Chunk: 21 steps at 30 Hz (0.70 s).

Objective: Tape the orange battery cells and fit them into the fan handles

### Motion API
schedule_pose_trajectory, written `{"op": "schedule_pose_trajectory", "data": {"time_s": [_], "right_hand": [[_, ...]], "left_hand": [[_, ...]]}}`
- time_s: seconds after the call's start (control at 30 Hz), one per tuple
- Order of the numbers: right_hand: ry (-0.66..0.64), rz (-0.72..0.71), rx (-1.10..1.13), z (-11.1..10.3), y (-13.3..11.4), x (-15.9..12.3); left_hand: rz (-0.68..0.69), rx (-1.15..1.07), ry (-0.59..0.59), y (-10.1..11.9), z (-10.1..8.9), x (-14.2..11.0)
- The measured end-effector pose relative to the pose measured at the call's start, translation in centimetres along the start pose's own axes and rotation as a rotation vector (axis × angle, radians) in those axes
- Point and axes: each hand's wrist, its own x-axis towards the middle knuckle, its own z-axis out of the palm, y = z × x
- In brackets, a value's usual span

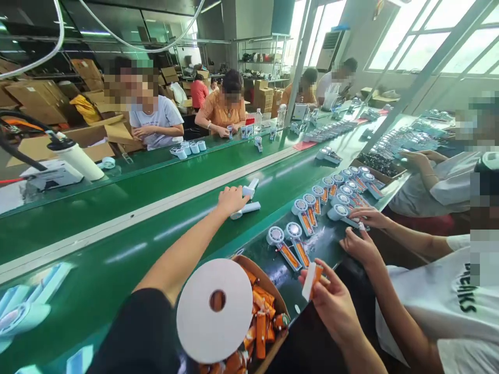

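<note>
My left hand [231,200] reaches far out over the green conveyor belt [128,244] and closes on a white handheld fan [246,208] lying there; a second white fan [250,187] lies just behind it. My right hand [331,301] stays close to me, pinching a small white piece with an orange part [313,279]. Between my arms lies a white roll with a round hole [214,310], over a cardboard box of orange parts [261,317]. Just beyond my right hand lie open fans showing orange insides [290,249].
A person to my right, in a white shirt, works with both hands [362,234] on a fan, beside rows of open fans [343,192]. Several people sit across the belt. A white cylinder and device [74,158] stand at far left. Cardboard boxes fill the back.
</note>
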Motion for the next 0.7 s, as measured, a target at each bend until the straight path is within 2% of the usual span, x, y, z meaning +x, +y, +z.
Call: {"op": "schedule_pose_trajectory", "data": {"time_s": [0.07, 0.13, 0.2, 0.27, 0.37, 0.47, 0.53, 0.6, 0.7], "right_hand": [[0.056, 0.017, -0.036, -1.0, 0.1, -0.2], [0.104, 0.036, -0.060, -2.1, 0.1, -0.5], [0.127, 0.063, -0.052, -3.0, 0.3, -1.0], [0.133, 0.058, -0.032, -3.4, 0.5, -1.3], [0.101, -0.014, -0.027, -2.6, 0.3, -0.8], [-0.025, -0.096, -0.053, 0.3, -0.8, 0.9], [-0.161, -0.142, -0.078, 3.2, -1.6, 2.8], [-0.318, -0.180, -0.112, 6.7, -1.9, 5.0], [-0.522, -0.240, -0.249, 12.6, -1.1, 8.4]], "left_hand": [[-0.056, -0.018, -0.028, 1.6, 0.9, 4.7], [-0.060, -0.040, -0.064, 2.6, 1.7, 7.3], [0.002, -0.060, -0.088, 3.0, 2.1, 8.2], [0.109, -0.064, -0.077, 2.6, 1.9, 7.9], [0.244, -0.039, -0.041, -0.4, 0.8, 5.5], [0.354, 0.041, -0.048, -6.2, 0.2, 1.4], [0.401, 0.125, -0.083, -10.3, 0.5, -1.8], [0.420, 0.170, -0.120, -13.1, 1.4, -5.2], [0.387, 0.126, -0.134, -14.0, 2.9, -9.0]]}}
